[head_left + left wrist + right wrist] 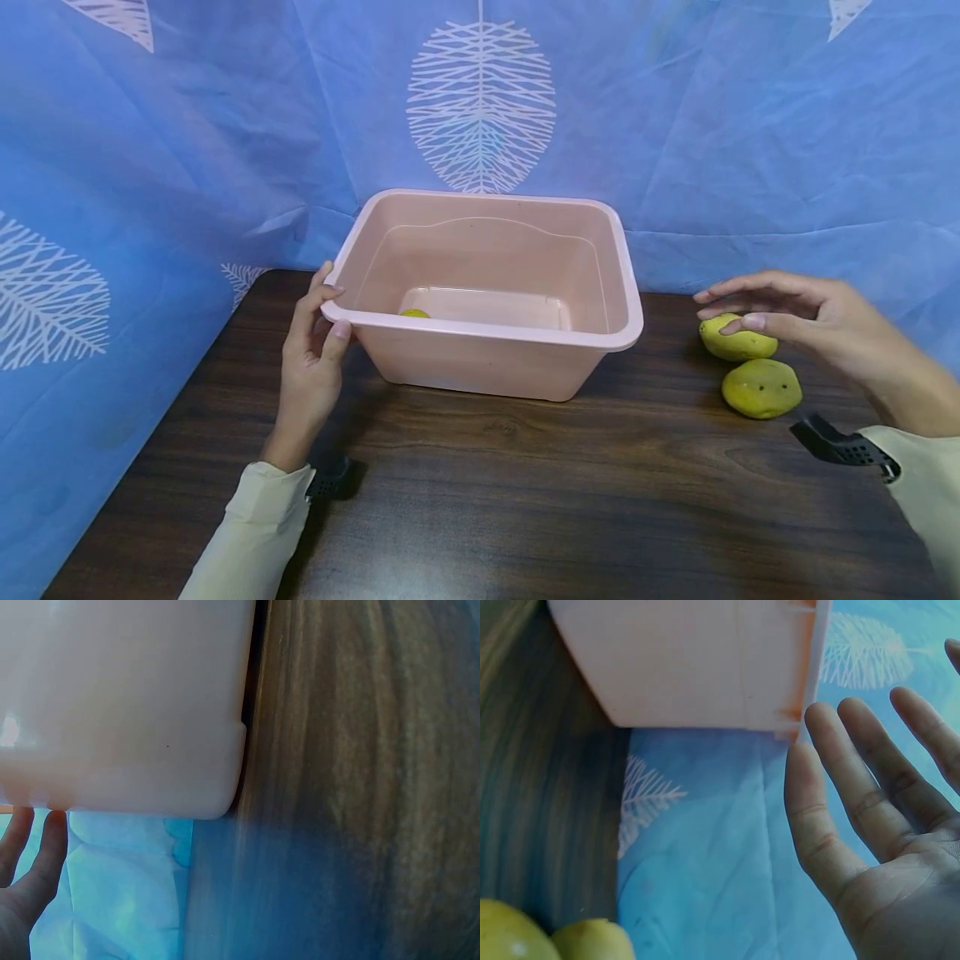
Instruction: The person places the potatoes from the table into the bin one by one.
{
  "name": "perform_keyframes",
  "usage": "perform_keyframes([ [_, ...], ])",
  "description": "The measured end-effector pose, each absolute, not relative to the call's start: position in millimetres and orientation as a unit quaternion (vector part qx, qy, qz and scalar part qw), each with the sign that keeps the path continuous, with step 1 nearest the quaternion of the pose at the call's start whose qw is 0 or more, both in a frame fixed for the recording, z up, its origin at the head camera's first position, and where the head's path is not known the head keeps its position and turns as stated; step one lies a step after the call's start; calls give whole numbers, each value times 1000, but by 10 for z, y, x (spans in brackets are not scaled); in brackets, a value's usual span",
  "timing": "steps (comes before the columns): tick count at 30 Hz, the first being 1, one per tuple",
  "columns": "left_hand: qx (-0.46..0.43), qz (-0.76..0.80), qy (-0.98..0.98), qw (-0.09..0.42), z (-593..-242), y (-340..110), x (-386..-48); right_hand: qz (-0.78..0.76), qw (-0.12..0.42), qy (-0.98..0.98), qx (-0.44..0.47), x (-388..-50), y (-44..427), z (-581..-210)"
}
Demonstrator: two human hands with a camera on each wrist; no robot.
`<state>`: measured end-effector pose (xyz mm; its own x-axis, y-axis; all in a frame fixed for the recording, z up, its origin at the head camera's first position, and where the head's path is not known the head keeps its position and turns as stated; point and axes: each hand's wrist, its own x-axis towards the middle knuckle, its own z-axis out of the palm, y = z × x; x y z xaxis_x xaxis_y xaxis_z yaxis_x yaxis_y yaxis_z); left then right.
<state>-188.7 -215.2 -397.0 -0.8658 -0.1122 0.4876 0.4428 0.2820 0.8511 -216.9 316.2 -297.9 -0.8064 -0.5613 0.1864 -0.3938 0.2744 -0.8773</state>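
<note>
A pink plastic tub [480,360] stands on the wooden table. At its front left corner, my left hand [309,371] grips the rim between thumb and fingers; the left wrist view shows fingers [51,847] against the tub wall [135,712]. Inside the tub, a bit of something yellow [415,313] shows above the front rim. To the right lie two yellow-green mango-like fruits, a farther one [738,340] and a nearer one [762,388] with dark spots. My right hand [840,325] hovers at the farther fruit, fingers extended, holding nothing; whether it touches is unclear.
A blue cloth [675,125] with white leaf prints hangs behind and left of the table. Dark wood tabletop [525,483] stretches in front of the tub. Each wrist wears a black strap [840,442].
</note>
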Motion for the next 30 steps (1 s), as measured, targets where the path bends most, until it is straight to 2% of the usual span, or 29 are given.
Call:
perform_keyframes([
  [9, -108, -595, -761, 234, -3988, -2163, -1888, -424, 50, 883, -195, -2059, 3375, -3176],
  [18, -106, -599, -758, 234, -3995, -2154, -1891, -440, 37, 874, -203, -2006, 3627, -3431],
  [30, -104, -595, -761, 235, -4005, -2155, -1890, -398, 32, 908, -125, -1943, 3810, -3660],
])
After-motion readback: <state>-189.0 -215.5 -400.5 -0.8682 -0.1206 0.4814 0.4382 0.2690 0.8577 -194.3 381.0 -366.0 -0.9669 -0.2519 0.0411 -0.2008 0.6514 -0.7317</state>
